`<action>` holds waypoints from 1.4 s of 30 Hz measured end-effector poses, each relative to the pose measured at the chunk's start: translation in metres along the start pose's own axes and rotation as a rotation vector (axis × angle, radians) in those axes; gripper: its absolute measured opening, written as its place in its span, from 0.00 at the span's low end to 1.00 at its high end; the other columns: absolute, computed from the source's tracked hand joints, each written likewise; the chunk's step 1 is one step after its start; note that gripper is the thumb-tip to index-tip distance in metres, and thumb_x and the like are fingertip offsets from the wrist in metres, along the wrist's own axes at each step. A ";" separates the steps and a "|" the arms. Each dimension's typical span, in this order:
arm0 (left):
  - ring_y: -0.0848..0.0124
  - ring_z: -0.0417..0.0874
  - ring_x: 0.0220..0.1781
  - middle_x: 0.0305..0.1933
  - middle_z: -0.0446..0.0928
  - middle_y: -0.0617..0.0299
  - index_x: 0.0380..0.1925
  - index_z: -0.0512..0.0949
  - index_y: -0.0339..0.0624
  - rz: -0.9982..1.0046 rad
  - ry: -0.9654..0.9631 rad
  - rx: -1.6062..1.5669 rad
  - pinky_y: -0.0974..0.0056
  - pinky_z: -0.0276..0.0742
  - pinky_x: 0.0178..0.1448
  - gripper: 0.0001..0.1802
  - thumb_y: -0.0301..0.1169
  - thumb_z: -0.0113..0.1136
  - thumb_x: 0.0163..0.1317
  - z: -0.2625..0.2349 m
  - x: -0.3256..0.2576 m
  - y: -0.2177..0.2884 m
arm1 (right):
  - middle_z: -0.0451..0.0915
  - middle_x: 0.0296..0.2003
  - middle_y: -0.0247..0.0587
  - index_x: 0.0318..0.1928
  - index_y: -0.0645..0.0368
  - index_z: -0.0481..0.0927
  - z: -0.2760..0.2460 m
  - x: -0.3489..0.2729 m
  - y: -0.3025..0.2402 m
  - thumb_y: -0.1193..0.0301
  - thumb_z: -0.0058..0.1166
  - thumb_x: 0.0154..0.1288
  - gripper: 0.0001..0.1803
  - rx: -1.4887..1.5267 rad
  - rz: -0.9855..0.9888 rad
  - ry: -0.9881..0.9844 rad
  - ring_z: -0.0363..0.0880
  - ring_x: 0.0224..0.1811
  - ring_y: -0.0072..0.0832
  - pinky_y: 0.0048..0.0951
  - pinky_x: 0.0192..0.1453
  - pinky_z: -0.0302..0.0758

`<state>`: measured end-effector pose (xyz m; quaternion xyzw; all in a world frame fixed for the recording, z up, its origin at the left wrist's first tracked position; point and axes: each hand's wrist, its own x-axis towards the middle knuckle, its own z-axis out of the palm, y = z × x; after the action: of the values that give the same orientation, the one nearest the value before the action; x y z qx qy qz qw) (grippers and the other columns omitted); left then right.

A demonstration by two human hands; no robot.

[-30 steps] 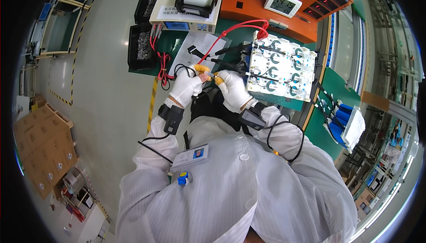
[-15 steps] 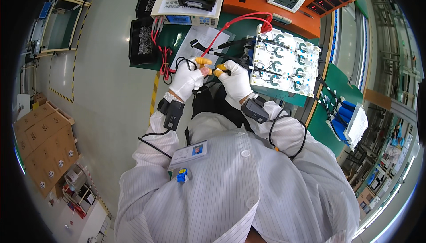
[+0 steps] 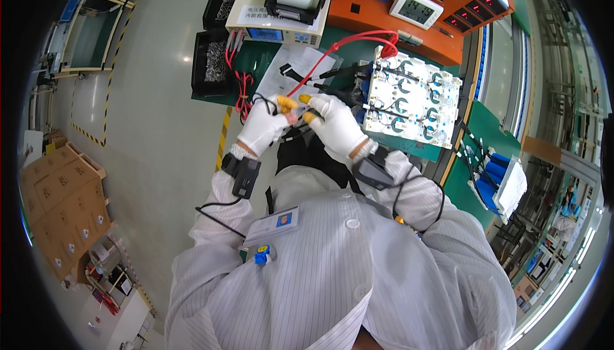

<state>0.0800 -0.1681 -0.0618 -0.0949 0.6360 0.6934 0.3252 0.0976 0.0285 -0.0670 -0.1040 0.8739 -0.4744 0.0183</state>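
Both hands are raised close together over the edge of the green counter [image 3: 256, 62], in white gloves with yellow fingertips. The left hand [image 3: 263, 126] is closed, with its fingers curled around something thin and dark, probably a probe, but I cannot tell exactly. The right hand [image 3: 336, 126] is also closed, pinching a small dark part; the two hands almost touch. A black band [image 3: 245, 176] sits on the left wrist, and another black device [image 3: 373, 173] on the right wrist.

Just to the right of the hands lies a white tray [image 3: 412, 104] with round blue and black parts in rows. A red cable [image 3: 342, 46] runs from the hands up to this tray. Two black bins [image 3: 211, 69] at the counter's left edge hold small metal pieces.

The thing between the fingers is mostly hidden by the gloves.
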 end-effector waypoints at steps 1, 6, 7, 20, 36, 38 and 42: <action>0.85 0.62 0.15 0.23 0.75 0.70 0.39 0.78 0.40 -0.009 -0.006 0.107 0.76 0.55 0.19 0.11 0.28 0.65 0.57 -0.003 -0.003 0.002 | 0.80 0.40 0.49 0.43 0.63 0.79 -0.011 0.003 -0.013 0.77 0.60 0.57 0.12 -0.012 -0.079 0.034 0.80 0.41 0.41 0.31 0.46 0.76; 0.84 0.64 0.16 0.27 0.78 0.64 0.40 0.76 0.38 -0.076 -0.052 -0.021 0.76 0.58 0.20 0.12 0.31 0.63 0.60 -0.023 -0.017 -0.010 | 0.77 0.45 0.41 0.41 0.60 0.75 -0.103 0.039 -0.044 0.84 0.61 0.52 0.15 -0.281 -0.307 0.553 0.75 0.37 0.29 0.26 0.43 0.72; 0.84 0.64 0.16 0.27 0.78 0.64 0.40 0.76 0.38 -0.063 -0.050 -0.022 0.76 0.58 0.20 0.12 0.31 0.63 0.60 -0.023 -0.017 -0.012 | 0.77 0.34 0.40 0.51 0.64 0.74 -0.115 0.048 -0.036 0.81 0.64 0.50 0.25 -0.219 -0.219 0.607 0.76 0.34 0.31 0.30 0.41 0.74; 0.56 0.80 0.54 0.60 0.72 0.41 0.63 0.63 0.27 0.194 -0.390 -0.741 0.57 0.77 0.57 0.49 0.62 0.56 0.58 0.002 0.002 -0.015 | 0.81 0.49 0.36 0.55 0.59 0.76 -0.167 0.081 -0.059 0.77 0.65 0.58 0.23 0.515 0.054 -0.516 0.81 0.40 0.22 0.27 0.49 0.78; 0.77 0.76 0.26 0.26 0.79 0.64 0.33 0.80 0.36 -0.139 -0.066 -0.010 0.71 0.71 0.33 0.10 0.27 0.68 0.52 -0.097 -0.096 -0.044 | 0.79 0.48 0.57 0.46 0.61 0.79 -0.118 0.235 0.106 0.77 0.47 0.59 0.15 -0.903 0.283 -0.089 0.78 0.52 0.49 0.42 0.55 0.77; 0.76 0.77 0.27 0.26 0.79 0.64 0.32 0.80 0.36 -0.137 -0.002 0.074 0.70 0.72 0.32 0.09 0.26 0.69 0.51 -0.117 -0.115 -0.058 | 0.79 0.47 0.57 0.46 0.61 0.79 -0.115 0.232 0.105 0.77 0.47 0.60 0.14 -0.911 0.327 -0.067 0.79 0.52 0.48 0.43 0.54 0.77; 0.76 0.76 0.25 0.21 0.78 0.62 0.28 0.81 0.39 -0.280 0.094 0.283 0.70 0.70 0.30 0.07 0.28 0.64 0.49 -0.138 -0.132 -0.094 | 0.81 0.46 0.56 0.45 0.60 0.80 -0.117 0.230 0.102 0.69 0.52 0.60 0.14 -0.874 0.382 -0.082 0.80 0.50 0.48 0.44 0.53 0.78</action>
<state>0.1959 -0.3436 -0.0906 -0.1683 0.7220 0.5400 0.3984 -0.1592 0.1331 -0.0719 0.0420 0.9936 -0.0460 0.0943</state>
